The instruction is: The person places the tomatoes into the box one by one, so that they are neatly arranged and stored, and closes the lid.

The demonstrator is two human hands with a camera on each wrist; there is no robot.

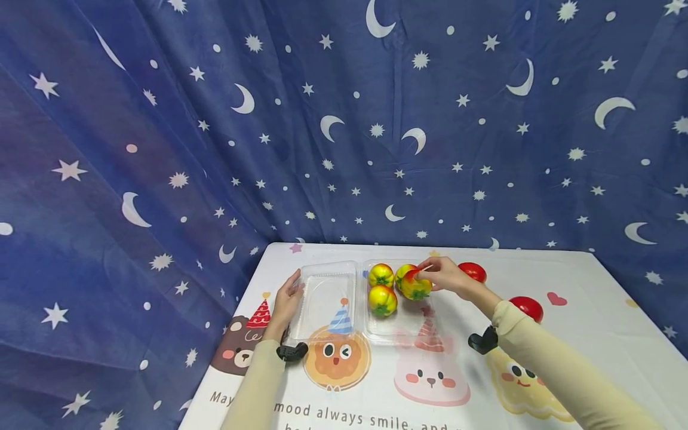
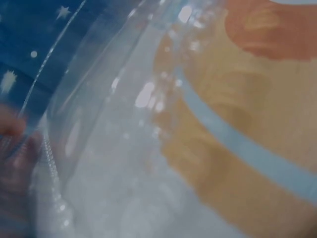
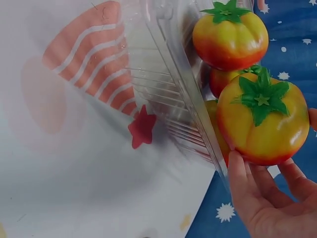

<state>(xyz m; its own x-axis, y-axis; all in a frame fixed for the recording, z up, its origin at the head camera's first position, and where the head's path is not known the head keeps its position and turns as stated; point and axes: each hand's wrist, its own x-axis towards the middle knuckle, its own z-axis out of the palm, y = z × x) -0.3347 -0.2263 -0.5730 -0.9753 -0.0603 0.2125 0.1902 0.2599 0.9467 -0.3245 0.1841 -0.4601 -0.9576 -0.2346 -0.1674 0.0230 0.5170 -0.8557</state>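
A clear plastic clamshell box [image 1: 400, 328] lies spread on the table, its two halves side by side. My left hand [image 1: 288, 303] grips the outer edge of the left half [image 1: 325, 310]; the left wrist view shows fingers [image 2: 12, 129] at that rim, blurred. With the fingertips of my right hand [image 1: 446, 276] I hold a yellow-red tomato [image 3: 262, 119] with a green leafy top, over the right half. Three similar tomatoes sit in that half: one at the back left [image 1: 381, 275], one in front of it [image 1: 382, 300], and one partly hidden behind the held tomato [image 1: 402, 273].
Two red, rounded things lie right of the box, one near my right hand [image 1: 473, 272] and one by the right sleeve [image 1: 528, 309]. A white cloth [image 1: 376, 370] with printed cartoon figures covers the table. A blue curtain [image 1: 365, 179] hangs behind and to the left.
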